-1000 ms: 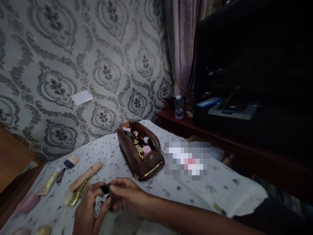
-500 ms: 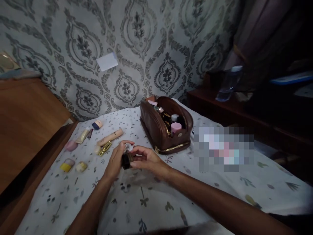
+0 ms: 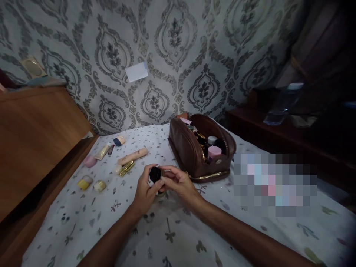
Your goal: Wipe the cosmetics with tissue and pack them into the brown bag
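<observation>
Between both hands is a small dark container (image 3: 155,174) with a rounded black top and a pale patch at its side; its exact kind cannot be made out. My left hand (image 3: 144,188) is closed around its left side, the thumb pressed near its front. From the right, my right hand (image 3: 180,182) grips it with thumb and fingers. Just beyond my right hand stands an unzipped brown cosmetic bag (image 3: 182,148), holding a pink-lidded jar (image 3: 214,152) and other small items. Left of my hands lie a peach tube (image 3: 133,156) and a gold lipstick-like tube (image 3: 127,168).
On the patterned sheet (image 3: 150,230) at left are a pink rounded item (image 3: 90,161), a cream tube (image 3: 103,151), a navy-and-peach item (image 3: 119,140) and yellow pieces (image 3: 83,183). A wooden panel (image 3: 41,126) borders the left. A clear bottle (image 3: 283,104) stands right; a pixelated patch covers the sheet's right.
The camera view has shifted, so the scene sits further right. The container has been turned in my hands: its dark side showed before, and now its black top faces me.
</observation>
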`<state>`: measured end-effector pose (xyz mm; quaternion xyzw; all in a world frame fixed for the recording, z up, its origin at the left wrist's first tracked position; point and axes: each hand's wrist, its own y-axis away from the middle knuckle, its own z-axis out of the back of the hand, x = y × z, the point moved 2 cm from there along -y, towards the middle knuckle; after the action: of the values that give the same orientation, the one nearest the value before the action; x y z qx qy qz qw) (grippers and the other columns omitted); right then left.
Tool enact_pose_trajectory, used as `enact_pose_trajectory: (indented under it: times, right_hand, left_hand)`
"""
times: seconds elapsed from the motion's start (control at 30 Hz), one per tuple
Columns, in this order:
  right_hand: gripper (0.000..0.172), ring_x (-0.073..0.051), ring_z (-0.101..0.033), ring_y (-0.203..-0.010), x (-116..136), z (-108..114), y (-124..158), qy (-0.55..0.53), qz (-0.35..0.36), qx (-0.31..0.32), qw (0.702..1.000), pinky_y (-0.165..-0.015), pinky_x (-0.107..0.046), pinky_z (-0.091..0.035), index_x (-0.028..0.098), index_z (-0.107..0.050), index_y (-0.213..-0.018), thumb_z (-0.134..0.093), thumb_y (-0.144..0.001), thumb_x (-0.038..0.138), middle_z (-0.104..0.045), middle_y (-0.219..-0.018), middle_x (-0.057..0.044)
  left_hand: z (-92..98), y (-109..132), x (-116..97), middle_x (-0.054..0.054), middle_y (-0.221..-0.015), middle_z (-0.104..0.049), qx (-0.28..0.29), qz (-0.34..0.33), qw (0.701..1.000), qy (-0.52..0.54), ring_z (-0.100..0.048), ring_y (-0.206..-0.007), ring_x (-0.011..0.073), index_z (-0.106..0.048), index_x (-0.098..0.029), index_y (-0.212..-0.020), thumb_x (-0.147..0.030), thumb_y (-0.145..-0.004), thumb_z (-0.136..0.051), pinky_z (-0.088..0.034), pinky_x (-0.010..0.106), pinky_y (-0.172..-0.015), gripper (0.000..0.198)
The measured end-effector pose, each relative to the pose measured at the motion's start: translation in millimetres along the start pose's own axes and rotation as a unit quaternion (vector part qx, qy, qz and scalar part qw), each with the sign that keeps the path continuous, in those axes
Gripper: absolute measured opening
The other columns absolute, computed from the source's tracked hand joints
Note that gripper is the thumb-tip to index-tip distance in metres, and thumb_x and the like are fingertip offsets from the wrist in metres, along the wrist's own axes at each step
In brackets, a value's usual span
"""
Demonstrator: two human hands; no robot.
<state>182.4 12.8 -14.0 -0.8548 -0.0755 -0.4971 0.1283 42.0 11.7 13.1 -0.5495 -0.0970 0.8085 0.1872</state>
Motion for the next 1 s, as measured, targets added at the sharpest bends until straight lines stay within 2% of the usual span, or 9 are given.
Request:
enact_pose_trajectory:
  times: [0.17, 0.33, 0.47, 0.57, 0.7, 0.87, 1.0]
  right_hand:
    - [0.039, -0.010, -0.057, -0.063, 3.7, -0.8, 1.1, 0.007, -0.016, -0.024, 1.000, -0.060, -0.024, -0.048, 0.018, -0.072, -0.097, -0.081, -0.070, 0.044, -0.068, -0.088, -0.001]
    - [0.035, -0.010, -0.058, -0.069, 5.7, -3.1, 4.9, -0.033, -0.044, -0.033, 0.998, -0.064, -0.021, -0.045, 0.017, -0.069, -0.085, -0.085, -0.066, 0.042, -0.066, -0.078, 0.002]
    - [0.039, -0.010, -0.061, -0.071, 2.2, -5.9, 5.6, -0.092, -0.073, -0.015, 0.993, -0.067, -0.022, -0.048, 0.018, -0.069, -0.091, -0.087, -0.063, 0.037, -0.068, -0.083, 0.001]
    - [0.043, -0.012, -0.066, -0.080, 1.1, -6.8, 5.7, -0.154, -0.089, -0.012, 0.984, -0.074, -0.024, -0.052, 0.019, -0.068, -0.093, -0.090, -0.059, 0.029, -0.070, -0.090, 0.000]
    - [0.044, -0.013, -0.067, -0.088, 3.2, -7.7, 6.7, -0.184, -0.108, -0.009, 0.977, -0.075, -0.022, -0.052, 0.016, -0.069, -0.097, -0.090, -0.059, 0.022, -0.071, -0.096, -0.002]
    - [0.048, -0.011, -0.067, -0.076, 3.6, -10.0, 8.7, -0.184, -0.132, -0.007, 0.974, -0.071, -0.022, -0.052, 0.014, -0.069, -0.094, -0.093, -0.054, 0.028, -0.072, -0.086, -0.001]
    - [0.049, -0.007, -0.060, -0.057, 5.2, -10.0, 9.7, -0.145, -0.138, -0.014, 0.980, -0.055, -0.018, -0.045, 0.012, -0.069, -0.083, -0.092, -0.051, 0.041, -0.067, -0.068, 0.003]
  left_hand:
    - [7.3, 0.8, 1.5, 0.007, -0.104, -0.061, 0.010, -0.106, 0.988, -0.109, -0.058, -0.096, 0.0227, -0.053, -0.020, -0.115, -0.050, -0.091, -0.054, -0.046, 0.033, -0.084, 0.039]
    - [6.6, 3.1, 3.3, 0.008, -0.108, -0.058, 0.043, -0.203, 0.964, -0.165, -0.057, -0.102, 0.0230, -0.050, -0.020, -0.120, -0.055, -0.093, -0.051, -0.046, 0.034, -0.086, 0.044]
    - [6.8, 3.6, 4.4, 0.009, -0.109, -0.056, 0.031, -0.213, 0.966, -0.146, -0.055, -0.102, 0.0232, -0.049, -0.020, -0.121, -0.054, -0.095, -0.046, -0.046, 0.035, -0.088, 0.043]
    - [7.2, 3.4, 6.5, 0.009, -0.109, -0.056, 0.005, -0.207, 0.968, -0.141, -0.056, -0.101, 0.0241, -0.049, -0.020, -0.121, -0.055, -0.096, -0.043, -0.047, 0.037, -0.087, 0.043]
    - [7.3, 3.0, 8.2, 0.010, -0.112, -0.056, -0.011, -0.237, 0.956, -0.170, -0.057, -0.104, 0.0246, -0.046, -0.020, -0.125, -0.052, -0.092, -0.054, -0.049, 0.038, -0.088, 0.046]
    - [10.3, 3.0, 1.9, 0.007, -0.103, -0.059, -0.005, -0.262, 0.943, -0.205, -0.059, -0.094, 0.0211, -0.050, -0.020, -0.116, -0.050, -0.095, -0.050, -0.050, 0.033, -0.081, 0.037]
    - [13.6, 2.8, -0.7, 0.006, -0.098, -0.060, 0.016, -0.282, 0.932, -0.229, -0.060, -0.087, 0.0197, -0.052, -0.019, -0.113, -0.050, -0.096, -0.047, -0.050, 0.029, -0.074, 0.036]
